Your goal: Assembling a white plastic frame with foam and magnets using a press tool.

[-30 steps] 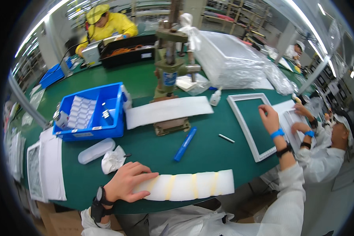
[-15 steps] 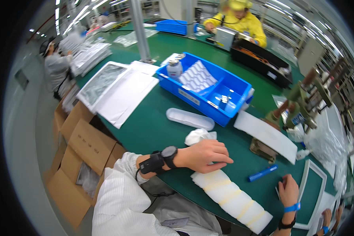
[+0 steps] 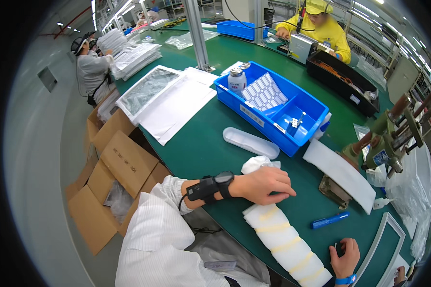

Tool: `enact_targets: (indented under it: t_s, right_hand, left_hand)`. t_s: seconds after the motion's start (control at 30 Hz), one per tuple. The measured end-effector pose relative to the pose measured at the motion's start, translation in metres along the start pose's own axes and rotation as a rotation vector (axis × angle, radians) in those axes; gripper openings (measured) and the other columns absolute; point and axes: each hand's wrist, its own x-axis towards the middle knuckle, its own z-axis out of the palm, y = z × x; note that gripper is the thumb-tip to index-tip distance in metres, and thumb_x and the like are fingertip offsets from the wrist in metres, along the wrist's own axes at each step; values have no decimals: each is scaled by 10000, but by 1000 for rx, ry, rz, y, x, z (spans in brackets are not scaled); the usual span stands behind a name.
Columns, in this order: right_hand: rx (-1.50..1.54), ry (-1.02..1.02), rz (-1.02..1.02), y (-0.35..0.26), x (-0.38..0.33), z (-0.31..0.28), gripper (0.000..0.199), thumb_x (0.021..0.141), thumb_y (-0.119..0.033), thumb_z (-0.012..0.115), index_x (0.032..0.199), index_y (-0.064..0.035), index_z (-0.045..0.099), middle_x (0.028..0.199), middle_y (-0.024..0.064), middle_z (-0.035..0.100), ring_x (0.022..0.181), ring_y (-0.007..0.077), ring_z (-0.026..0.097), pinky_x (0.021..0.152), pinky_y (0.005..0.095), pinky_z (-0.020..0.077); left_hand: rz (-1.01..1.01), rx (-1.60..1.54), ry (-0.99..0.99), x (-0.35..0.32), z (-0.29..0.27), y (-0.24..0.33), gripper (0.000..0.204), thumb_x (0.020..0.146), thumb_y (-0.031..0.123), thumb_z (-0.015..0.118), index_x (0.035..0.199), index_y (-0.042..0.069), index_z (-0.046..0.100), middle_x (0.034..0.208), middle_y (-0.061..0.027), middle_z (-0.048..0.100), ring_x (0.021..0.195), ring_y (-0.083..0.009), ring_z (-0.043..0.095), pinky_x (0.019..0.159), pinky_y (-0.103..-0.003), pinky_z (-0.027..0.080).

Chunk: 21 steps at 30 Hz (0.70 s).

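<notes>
My left hand (image 3: 268,187) is closed, fingers curled, over the upper end of a padded white strip (image 3: 285,243) with yellowish bands across it. Whatever those fingers hold is hidden. To the strip's right, my right hand (image 3: 346,258) is low over the table, fingers bent toward the thumb. A small pale tip shows between them, too small to name. A blue marker pen (image 3: 330,220) lies beyond that hand. Crumpled white tissue (image 3: 259,164) sits just past my left hand, and an elongated translucent case (image 3: 251,143) lies farther back.
A blue divided bin (image 3: 273,125) holds a bottle and a label sheet. A green press (image 3: 378,138) stands at right, near a curved white foam piece (image 3: 339,174) and a pale frame (image 3: 379,248). Cardboard boxes (image 3: 129,160) stand left. A person in yellow (image 3: 323,31) works opposite.
The view has turned left, so things appear farther right. My right hand has come nearer to me and toward the banded strip. My left hand stays at the strip's upper end.
</notes>
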Motion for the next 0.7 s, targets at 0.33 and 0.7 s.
enact_targets:
  t_s: [0.33, 0.7]
  right_hand:
    - [84, -162, 133, 17, -26, -17, 38, 919, 10, 541, 957, 9, 544, 825, 149, 614, 731, 243, 622, 657, 327, 472]
    - [239, -197, -188, -134, 87, -85, 182, 892, 7, 574, 1063, -14, 634, 738, 66, 563, 636, 123, 508, 575, 260, 409]
  left_hand:
    - [-260, 164, 438, 7, -28, -11, 189, 837, -24, 627, 1002, 8, 713, 855, -126, 679, 773, -256, 647, 701, -339, 510]
    - [-468, 534, 290, 80, -50, -77, 369, 791, 344, 700, 980, 27, 700, 896, -159, 672, 870, -334, 662, 771, -417, 538]
